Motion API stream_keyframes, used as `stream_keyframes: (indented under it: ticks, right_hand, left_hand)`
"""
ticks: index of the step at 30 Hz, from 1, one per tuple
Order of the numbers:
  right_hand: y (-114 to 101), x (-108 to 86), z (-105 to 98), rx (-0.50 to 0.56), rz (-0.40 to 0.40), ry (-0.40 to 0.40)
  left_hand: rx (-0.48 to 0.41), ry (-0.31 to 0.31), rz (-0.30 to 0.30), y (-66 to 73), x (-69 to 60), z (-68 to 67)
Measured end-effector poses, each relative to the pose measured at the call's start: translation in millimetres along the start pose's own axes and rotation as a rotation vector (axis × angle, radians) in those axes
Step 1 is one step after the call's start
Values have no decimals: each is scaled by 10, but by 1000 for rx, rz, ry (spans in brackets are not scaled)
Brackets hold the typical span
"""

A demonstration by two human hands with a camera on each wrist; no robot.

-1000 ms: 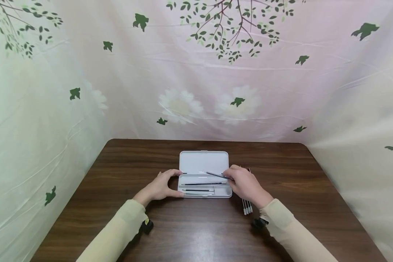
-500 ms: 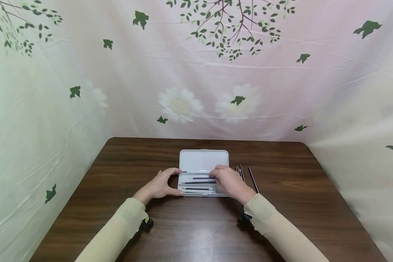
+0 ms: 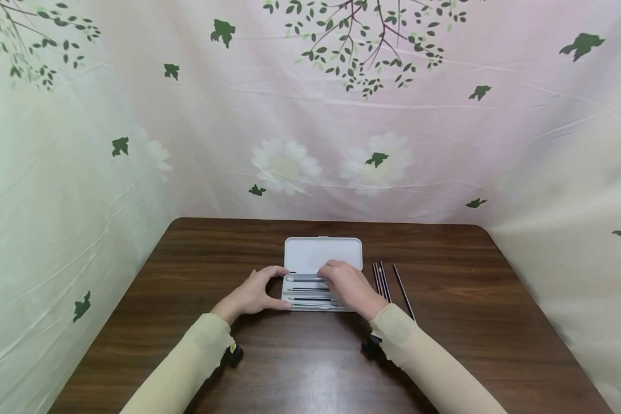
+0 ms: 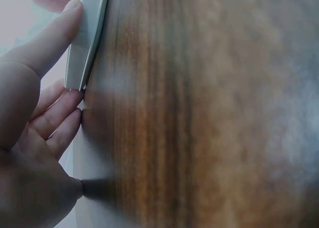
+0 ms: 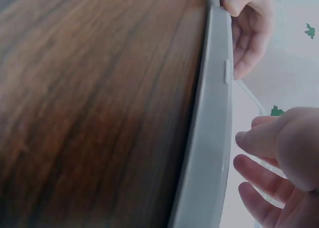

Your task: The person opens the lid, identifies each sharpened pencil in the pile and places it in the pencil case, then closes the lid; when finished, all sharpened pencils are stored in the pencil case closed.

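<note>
A white pencil case (image 3: pixel 323 253) stands with its lid raised, and several pencils (image 3: pixel 310 290) lie lengthwise in its tray. My left hand (image 3: pixel 250 293) holds the left end, thumb at the front edge and fingers at the back corner. In the left wrist view the thumb (image 4: pixel 72 14) presses the case's wall (image 4: pixel 82 49). Over the tray's right half is my right hand (image 3: pixel 349 287), fingertips by the rearmost pencil (image 3: pixel 304 279). In the right wrist view its fingers (image 5: pixel 261 175) are loosely bent and parted, with nothing visible between them. The hand hides the tray's right end.
Right of the case several dark pencils (image 3: pixel 382 282) lie close together. One more pencil (image 3: pixel 403 290) lies apart, its near end hidden by the right sleeve (image 3: pixel 398 325). All of it rests on a brown wooden table (image 3: pixel 227 241), with patterned cloth (image 3: pixel 315 132) behind.
My right hand has moved left from the case's right edge to over the tray. The pencil it held slanting now lies along the rear of the tray. The left hand stays put.
</note>
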State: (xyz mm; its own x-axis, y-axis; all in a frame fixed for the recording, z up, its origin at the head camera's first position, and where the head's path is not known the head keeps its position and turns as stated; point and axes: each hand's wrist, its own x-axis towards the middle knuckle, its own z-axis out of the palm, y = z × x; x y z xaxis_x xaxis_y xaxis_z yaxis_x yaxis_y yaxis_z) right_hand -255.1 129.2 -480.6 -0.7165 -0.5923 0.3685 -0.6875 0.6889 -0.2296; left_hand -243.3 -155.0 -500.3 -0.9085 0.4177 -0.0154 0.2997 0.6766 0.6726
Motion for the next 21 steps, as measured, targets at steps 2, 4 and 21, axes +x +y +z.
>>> stream_keyframes:
  ticks: [2,4,21]
  right_hand:
    - [13,-27,-21,9,-1,27]
    - [39,-69,-59,13,2,53]
    - [584,-753,-441,130,222,132]
  left_hand:
    - [3,-4,3,-2,3,4]
    - [1,0,6,-2,2,6]
    - [15,-4,0,-26,0,7]
